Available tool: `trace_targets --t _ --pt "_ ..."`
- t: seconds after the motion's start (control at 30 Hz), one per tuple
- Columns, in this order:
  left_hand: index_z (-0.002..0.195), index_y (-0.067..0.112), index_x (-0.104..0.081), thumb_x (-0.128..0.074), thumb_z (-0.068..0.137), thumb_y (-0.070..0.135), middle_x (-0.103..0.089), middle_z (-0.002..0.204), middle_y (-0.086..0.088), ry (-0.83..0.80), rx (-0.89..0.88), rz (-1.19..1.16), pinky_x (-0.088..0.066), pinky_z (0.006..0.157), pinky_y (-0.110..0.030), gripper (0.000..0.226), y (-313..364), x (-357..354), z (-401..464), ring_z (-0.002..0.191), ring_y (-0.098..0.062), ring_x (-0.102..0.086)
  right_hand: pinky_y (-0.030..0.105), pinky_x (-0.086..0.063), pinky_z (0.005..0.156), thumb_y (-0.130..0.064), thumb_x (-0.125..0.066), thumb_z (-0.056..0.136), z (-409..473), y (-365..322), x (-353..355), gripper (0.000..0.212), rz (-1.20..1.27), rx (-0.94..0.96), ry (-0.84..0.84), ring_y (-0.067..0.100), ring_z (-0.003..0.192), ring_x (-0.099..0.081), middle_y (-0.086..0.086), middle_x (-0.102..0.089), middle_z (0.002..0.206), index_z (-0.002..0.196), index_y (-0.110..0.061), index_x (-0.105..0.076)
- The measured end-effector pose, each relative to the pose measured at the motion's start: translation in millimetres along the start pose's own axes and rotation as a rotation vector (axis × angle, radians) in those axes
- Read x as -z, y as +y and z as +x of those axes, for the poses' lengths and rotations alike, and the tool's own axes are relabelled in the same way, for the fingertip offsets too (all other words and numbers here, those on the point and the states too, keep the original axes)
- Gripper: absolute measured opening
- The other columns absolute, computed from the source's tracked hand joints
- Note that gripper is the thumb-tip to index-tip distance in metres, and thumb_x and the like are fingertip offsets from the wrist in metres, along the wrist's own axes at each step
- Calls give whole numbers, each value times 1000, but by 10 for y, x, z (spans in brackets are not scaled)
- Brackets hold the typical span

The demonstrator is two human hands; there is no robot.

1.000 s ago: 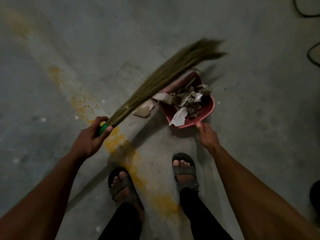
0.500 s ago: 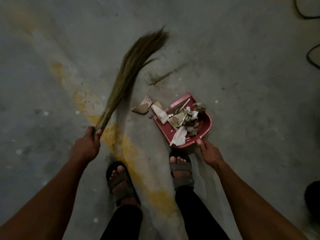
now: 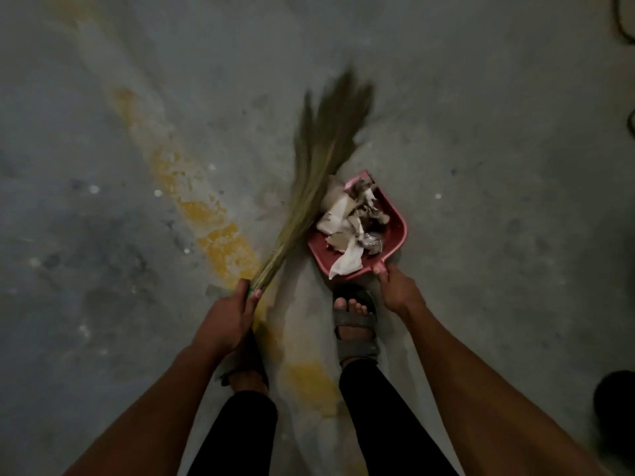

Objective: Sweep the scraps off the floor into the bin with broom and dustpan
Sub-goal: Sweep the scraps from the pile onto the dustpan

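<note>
A red dustpan (image 3: 398, 225) rests on the grey concrete floor just ahead of my right foot, piled with paper and cardboard scraps (image 3: 347, 221). My right hand (image 3: 398, 290) grips its handle at the near edge. My left hand (image 3: 230, 317) is closed around the green handle of a grass broom (image 3: 316, 166). The blurred bristles lie along the dustpan's left, open edge and touch the scraps there. No bin is in view.
A worn yellow painted stripe (image 3: 206, 214) runs diagonally across the floor to the left. My sandalled right foot (image 3: 354, 324) stands right behind the dustpan. A dark cable (image 3: 623, 25) curls at the top right, and a dark object (image 3: 616, 403) sits at the right edge.
The broom has swung from the left back to the right against the dustpan. The loose cardboard pieces that lay left of the pan are now at its mouth.
</note>
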State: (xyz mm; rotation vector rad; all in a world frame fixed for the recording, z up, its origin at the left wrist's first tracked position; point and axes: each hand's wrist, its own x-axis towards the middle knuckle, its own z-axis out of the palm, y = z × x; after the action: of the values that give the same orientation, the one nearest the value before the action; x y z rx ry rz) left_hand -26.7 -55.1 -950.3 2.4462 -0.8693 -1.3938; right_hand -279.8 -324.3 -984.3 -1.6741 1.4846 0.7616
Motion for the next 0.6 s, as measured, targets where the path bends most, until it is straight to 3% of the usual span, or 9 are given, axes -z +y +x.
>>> trace_targets --t 0.17,0.3,0.43,0.6 --pt "129 30 -46 -34 110 58 -61 73 -3 -29 -80 -29 -55 61 -49 36 28 -65 -172 65 -25 -62 47 -49 100 -52 -30 111 13 38 86 51 2 13 -2 44 124 -60 26 -62 137 138 -16 -54" --pt "123 40 -46 -27 105 72 -61 78 9 67 -126 -46 -46 56 -33 41 -69 52 -376 64 -1 -57 48 -49 99 -58 -27 109 -40 114 163 58 -1 31 22 44 123 -60 26 -63 137 141 -17 -53" --pt "120 42 -47 -28 104 73 -64 64 5 159 -145 -17 -51 51 -37 40 -117 275 -457 56 -6 -62 46 -48 96 -62 -27 108 -145 206 207 62 42 35 33 44 122 -62 25 -63 138 148 -22 -50" --pt "113 33 -48 -29 103 74 -68 64 4 237 -132 -35 -54 54 -36 46 1 592 -159 53 -6 -64 43 -47 96 -53 -34 110 -318 466 160 53 94 -5 28 43 124 -61 25 -62 140 144 -18 -55"
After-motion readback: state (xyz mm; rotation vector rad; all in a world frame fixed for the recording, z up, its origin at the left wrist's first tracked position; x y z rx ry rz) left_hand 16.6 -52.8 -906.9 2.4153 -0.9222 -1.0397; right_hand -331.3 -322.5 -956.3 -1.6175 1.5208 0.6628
